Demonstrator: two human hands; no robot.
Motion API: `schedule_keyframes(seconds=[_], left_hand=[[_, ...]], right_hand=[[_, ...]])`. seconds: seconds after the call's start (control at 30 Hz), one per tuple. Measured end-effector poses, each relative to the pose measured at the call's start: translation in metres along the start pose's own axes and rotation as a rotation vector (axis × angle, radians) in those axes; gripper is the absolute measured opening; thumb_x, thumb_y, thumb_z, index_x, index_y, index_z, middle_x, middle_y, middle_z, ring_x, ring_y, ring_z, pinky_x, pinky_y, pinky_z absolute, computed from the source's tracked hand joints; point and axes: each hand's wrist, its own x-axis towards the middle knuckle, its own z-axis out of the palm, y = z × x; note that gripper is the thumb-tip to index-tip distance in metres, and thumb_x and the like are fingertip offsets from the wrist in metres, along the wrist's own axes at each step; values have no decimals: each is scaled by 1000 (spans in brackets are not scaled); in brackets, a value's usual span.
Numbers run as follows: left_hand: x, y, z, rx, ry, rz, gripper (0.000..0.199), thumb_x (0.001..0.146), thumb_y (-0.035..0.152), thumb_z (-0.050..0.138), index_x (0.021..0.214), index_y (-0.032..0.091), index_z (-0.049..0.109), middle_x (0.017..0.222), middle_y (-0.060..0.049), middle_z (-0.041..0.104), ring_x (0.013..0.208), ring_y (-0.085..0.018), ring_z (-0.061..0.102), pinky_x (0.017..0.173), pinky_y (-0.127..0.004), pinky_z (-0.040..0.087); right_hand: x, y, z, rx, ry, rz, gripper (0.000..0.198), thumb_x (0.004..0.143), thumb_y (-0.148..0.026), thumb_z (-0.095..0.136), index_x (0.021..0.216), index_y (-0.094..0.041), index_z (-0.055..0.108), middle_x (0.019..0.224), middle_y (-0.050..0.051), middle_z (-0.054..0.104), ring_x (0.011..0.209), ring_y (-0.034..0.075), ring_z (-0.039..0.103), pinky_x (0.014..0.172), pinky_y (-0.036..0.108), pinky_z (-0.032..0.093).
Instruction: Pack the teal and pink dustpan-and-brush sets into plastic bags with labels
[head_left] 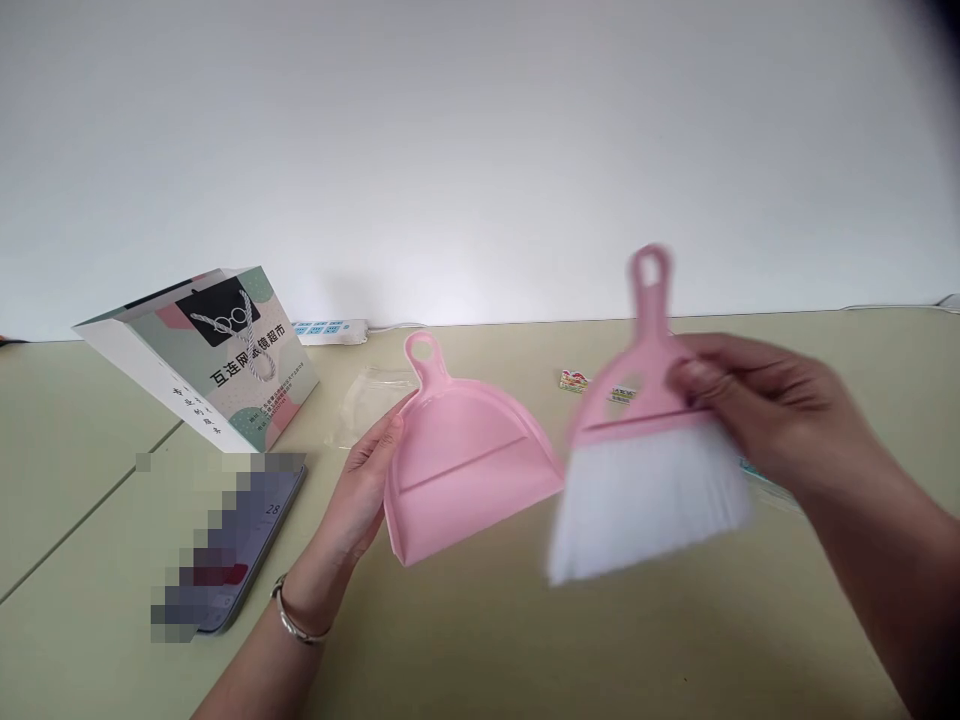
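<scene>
Pink pan [465, 440], head view: up over the table [450, 650], just L of the brush [651, 490], its ring handle up, wide lip down. L hand [367, 480] gripped its L rim, thumb in front, other fingers mostly hidden; bracelet [282, 608] on that wrist. R hand [757, 405] pinched the brush by the R side of its pink head, thumb in front; handle up, white bristles down, a bit blurred. Couldn't tell if pan & brush touched. Clear wrap [367, 395] lay behind the pan, small label [574, 380] behind the brush, partly hidden. Far L: paper bag [240, 350] w/ rope handle, phone [259, 550] in front, partly pixelated. Power strip [330, 331] sat by the wall [480, 150], just R of the bag.
</scene>
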Motion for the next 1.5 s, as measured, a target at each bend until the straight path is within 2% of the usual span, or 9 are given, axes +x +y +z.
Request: schedule_keyframes(seconds=[0.1,0.2,0.33,0.57,0.77,0.87,0.97,1.2,1.5], left_hand=[[-1,-2,0,45,-48,-23,46,81,45,58,123,26,58,128,-4,59,122,-25,51,100,-34,42],[-1,-6,1,79,-95,-30,46,82,46,57,122,24,59,128,-5,59,120,-26,52,102,-37,40],[-1,-10,3,70,-176,-64,47,82,44,58,124,22,58,124,-7,62,115,-26,56,98,-37,43],[-2,-12,8,46,-183,-116,46,77,33,67,121,22,60,117,-7,66,109,-24,60,92,-33,45],[-3,-17,12,54,-168,-154,41,77,35,67,115,22,63,111,-7,69,108,-23,60,89,-30,44],[-4,-18,13,108,-203,-163,42,79,38,63,117,21,62,111,-8,69,104,-24,61,85,-31,45],[-5,-18,13,226,-273,-134,42,81,41,59,118,20,61,112,-8,67,103,-24,61,88,-33,44],[-3,-22,14,565,-216,3,35,86,43,47,107,20,63,106,-5,67,103,-22,58,92,-32,41],[0,-24,12,646,-240,61,35,88,42,43,108,22,63,101,-3,67,95,-21,59,86,-29,43]], right_hand=[[-16,-18,39,29,-329,28,26,78,-39,57,95,-23,68,71,2,67,61,15,59,55,27,45],[-24,-24,75,36,-454,43,27,83,-37,51,101,-21,64,74,1,67,69,16,61,62,28,47],[-26,-25,99,-49,-403,-57,22,87,-26,45,103,-22,60,84,2,68,78,17,62,68,29,47],[-35,-12,111,-210,-180,-357,16,87,-18,44,91,-21,59,89,8,52,87,22,53,79,39,45],[-25,-7,105,-146,-291,-112,21,86,-30,50,105,-23,50,106,8,51,99,23,51,83,40,45],[-10,-6,101,-36,-625,110,37,87,-47,45,116,-23,44,105,7,56,89,20,56,77,37,47],[-1,-2,107,7,-889,186,43,89,-56,36,109,-21,50,105,6,59,96,21,56,83,36,44],[-14,3,129,-64,-810,203,42,92,-53,30,107,-18,49,106,10,62,98,23,57,84,37,42],[-16,9,129,-53,-796,231,46,90,-57,32,106,-18,51,107,11,63,100,24,58,84,36,44]])
